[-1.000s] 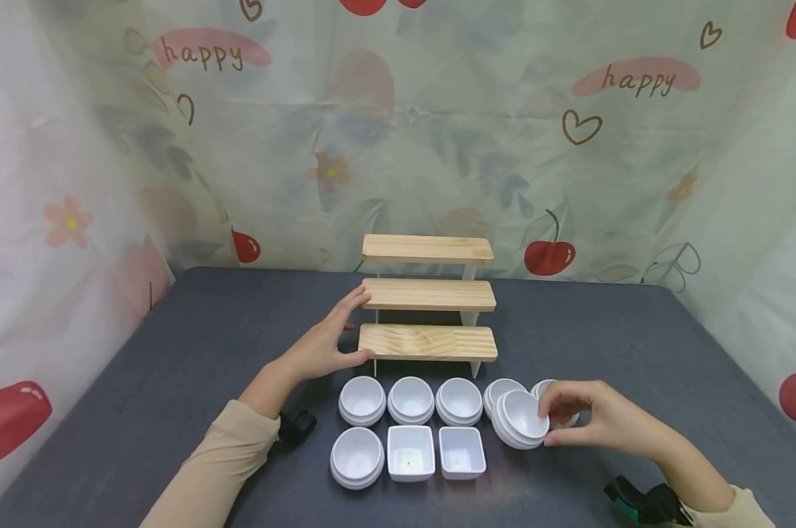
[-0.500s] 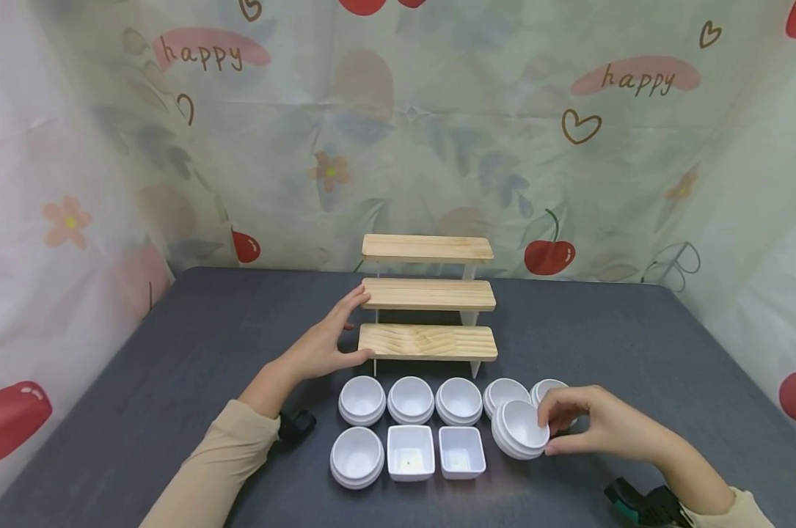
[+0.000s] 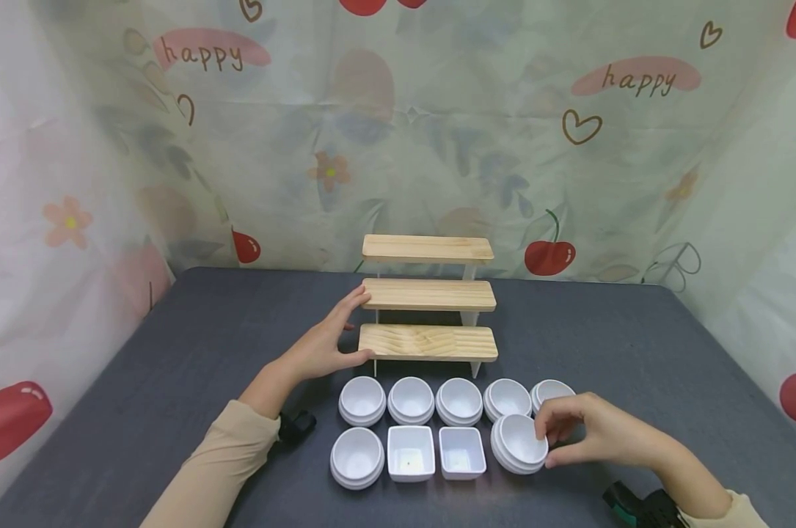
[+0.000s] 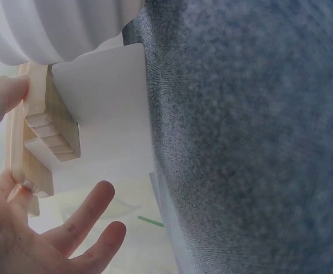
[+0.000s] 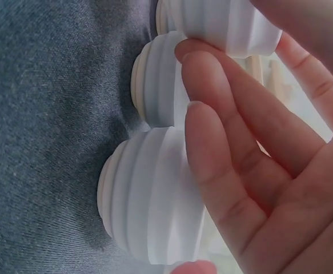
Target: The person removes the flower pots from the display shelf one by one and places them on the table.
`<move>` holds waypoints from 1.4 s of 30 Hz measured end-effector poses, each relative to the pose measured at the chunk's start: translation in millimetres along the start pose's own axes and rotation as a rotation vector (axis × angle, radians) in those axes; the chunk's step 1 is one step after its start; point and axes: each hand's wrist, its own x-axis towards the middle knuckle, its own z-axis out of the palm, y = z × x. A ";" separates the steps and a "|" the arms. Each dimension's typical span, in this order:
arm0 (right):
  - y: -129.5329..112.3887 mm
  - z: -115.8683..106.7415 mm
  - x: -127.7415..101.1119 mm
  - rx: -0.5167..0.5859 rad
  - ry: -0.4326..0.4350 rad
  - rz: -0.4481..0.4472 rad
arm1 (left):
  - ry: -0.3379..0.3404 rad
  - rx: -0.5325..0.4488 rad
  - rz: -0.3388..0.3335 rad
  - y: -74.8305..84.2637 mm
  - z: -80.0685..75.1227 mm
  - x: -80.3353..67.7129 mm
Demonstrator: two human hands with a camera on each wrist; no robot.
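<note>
In the head view my left hand [image 3: 329, 337] is at the left end of a three-tier wooden stand [image 3: 428, 295]. Its thumb touches the lowest shelf and its fingertips touch the middle one; two other fingers stretch out free in the left wrist view. My right hand [image 3: 596, 433] pinches the rim of a white round bowl [image 3: 523, 438], which sits on a stack at the right of the front row. Ribbed bowl sides [image 5: 155, 194] show beside the fingers in the right wrist view. Behind that hand, another round bowl [image 3: 551, 391] is partly hidden.
Round white bowls [image 3: 411, 400] line up before the stand. In the front row are another round stack [image 3: 357, 456] and two square dishes [image 3: 411, 455] [image 3: 462, 451]. Dark grey cloth covers the table [image 3: 635, 345]; a printed curtain [image 3: 437, 147] hangs around it.
My right hand has drawn the round bowls slightly toward me, out from in front of the back row, and they have come to sit level. The left hand stays put.
</note>
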 end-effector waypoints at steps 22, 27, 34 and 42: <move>0.7 5.6 0.4 0.040 -0.039 0.076 | -0.004 0.005 -0.013 -1.6 1.3 -0.5; 0.7 7.0 -0.1 0.046 -0.039 0.080 | -0.006 0.004 -0.014 -2.9 1.7 -0.3; 0.3 8.3 0.1 0.042 -0.033 0.085 | -0.007 0.004 -0.012 -3.4 1.4 0.2; -1.5 9.1 1.6 0.053 -0.046 0.100 | -0.003 0.011 -0.016 -3.1 0.7 0.8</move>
